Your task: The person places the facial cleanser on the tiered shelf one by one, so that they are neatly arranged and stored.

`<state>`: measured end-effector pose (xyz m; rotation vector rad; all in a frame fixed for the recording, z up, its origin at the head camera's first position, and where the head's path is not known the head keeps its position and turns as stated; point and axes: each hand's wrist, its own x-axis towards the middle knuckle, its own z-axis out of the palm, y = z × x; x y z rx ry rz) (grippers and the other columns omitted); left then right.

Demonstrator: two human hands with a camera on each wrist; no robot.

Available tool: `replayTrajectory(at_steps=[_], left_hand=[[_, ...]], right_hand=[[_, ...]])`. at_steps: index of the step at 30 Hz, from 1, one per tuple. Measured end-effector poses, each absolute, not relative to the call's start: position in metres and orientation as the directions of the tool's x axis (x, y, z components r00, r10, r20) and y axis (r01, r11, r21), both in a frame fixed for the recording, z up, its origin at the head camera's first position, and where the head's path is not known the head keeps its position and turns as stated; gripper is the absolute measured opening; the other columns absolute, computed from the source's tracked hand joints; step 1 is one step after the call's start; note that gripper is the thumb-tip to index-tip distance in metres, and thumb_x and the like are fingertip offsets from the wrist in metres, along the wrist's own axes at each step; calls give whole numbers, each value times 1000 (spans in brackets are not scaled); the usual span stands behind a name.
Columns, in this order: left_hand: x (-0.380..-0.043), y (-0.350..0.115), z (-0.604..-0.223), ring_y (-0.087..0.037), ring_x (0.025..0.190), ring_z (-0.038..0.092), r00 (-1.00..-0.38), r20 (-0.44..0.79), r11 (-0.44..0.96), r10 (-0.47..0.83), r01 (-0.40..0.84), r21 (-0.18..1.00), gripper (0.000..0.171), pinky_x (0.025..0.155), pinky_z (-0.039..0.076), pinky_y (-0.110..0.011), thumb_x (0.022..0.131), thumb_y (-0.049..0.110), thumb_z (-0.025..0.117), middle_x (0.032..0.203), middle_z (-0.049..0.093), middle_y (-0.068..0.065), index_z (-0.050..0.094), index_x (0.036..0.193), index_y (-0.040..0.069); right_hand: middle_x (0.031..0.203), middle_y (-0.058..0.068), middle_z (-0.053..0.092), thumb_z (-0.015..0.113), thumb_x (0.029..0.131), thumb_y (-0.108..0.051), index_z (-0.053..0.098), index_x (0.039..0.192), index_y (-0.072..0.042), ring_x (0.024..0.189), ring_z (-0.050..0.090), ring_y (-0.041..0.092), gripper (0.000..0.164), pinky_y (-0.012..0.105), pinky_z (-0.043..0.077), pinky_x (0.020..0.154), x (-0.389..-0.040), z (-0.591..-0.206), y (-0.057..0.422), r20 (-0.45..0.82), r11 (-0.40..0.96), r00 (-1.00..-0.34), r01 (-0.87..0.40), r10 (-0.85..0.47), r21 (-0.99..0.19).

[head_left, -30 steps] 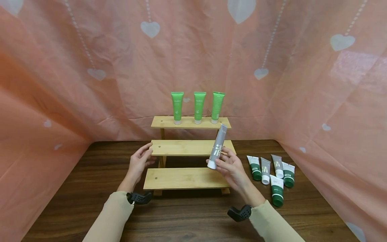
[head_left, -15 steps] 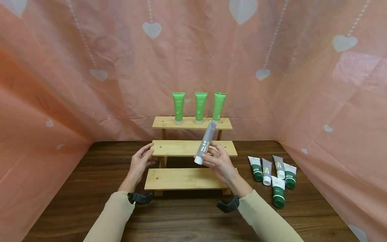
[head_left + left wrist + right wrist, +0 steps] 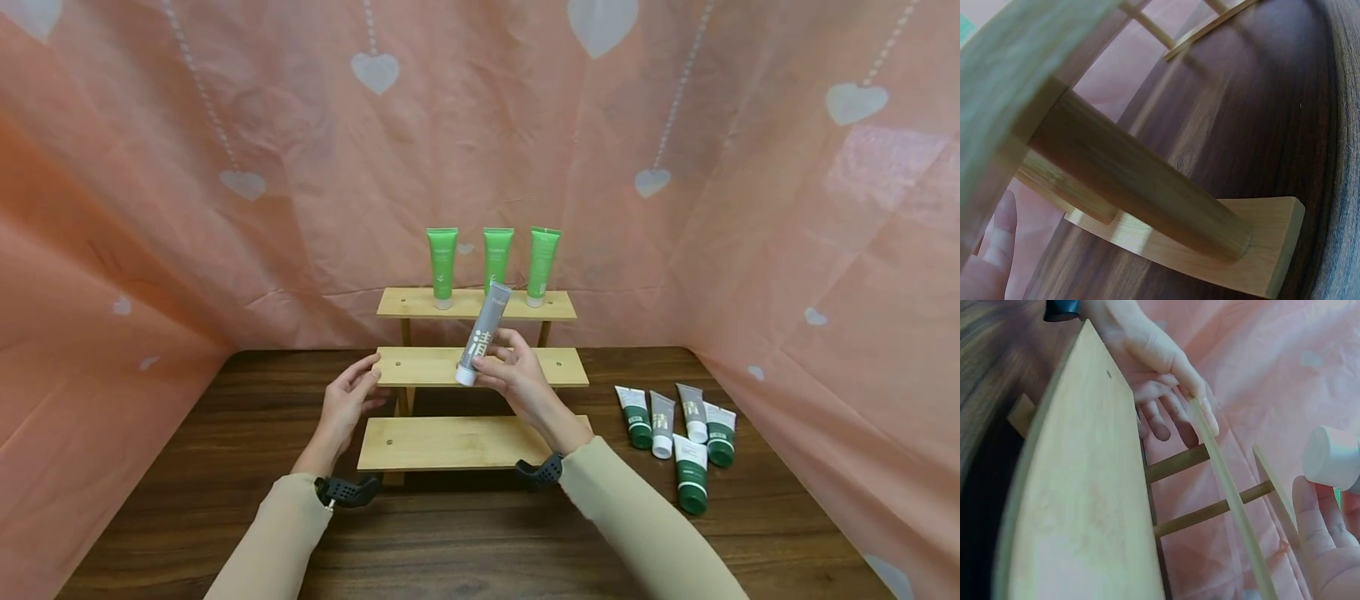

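My right hand [image 3: 515, 372] holds a grey squeeze tube [image 3: 483, 331] with a white cap, tilted cap down, over the middle shelf [image 3: 435, 367] of a wooden three-step display rack [image 3: 461, 442]. In the right wrist view its white cap [image 3: 1329, 456] shows beside the fingertips. My left hand [image 3: 347, 406] holds the left end of the middle shelf; in the right wrist view that hand [image 3: 1163, 369] has fingers on both sides of the board. Three green tubes stand on the top shelf: left [image 3: 442, 262], middle [image 3: 497, 250], partly hidden by the grey tube, and right [image 3: 542, 262].
Several tubes lie on the dark wooden table [image 3: 480, 542] right of the rack, among them a grey tube [image 3: 662, 423] and a white-and-green tube [image 3: 691, 475]. A pink curtain [image 3: 300, 208] with hearts surrounds the table at the back and sides.
My right hand has carried the grey tube left and slightly up, from the right end of the rack to above its middle. The left hand stays at the shelf's left end.
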<state>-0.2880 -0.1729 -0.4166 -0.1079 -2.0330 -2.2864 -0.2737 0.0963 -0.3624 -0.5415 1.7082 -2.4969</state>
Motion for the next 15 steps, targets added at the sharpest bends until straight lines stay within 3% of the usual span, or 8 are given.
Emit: replayTrajectory(at_steps=[7,15], left_hand=[[-288,-172,-417,-37,93,60,-994,106,-118,-7,106,987,42,86,47,-50,94,18,56,85,65,5,49,134,7],[-288,-173,-416,-38,93,60,-995,100,-119,-12,101,988,41,86,48,-49,94,19,57,87,65,4,50,134,8]], right_hand=[[107,14,54,60,86,6,39,127,-3,90,62,22,47,37,53,76,-287,-357,74,251,-331,-938,-165,-238,-929],[113,20,53,64,84,4,39,127,-3,92,62,25,51,44,52,80,-303,-360,54,240,-270,-945,-177,-222,-946]])
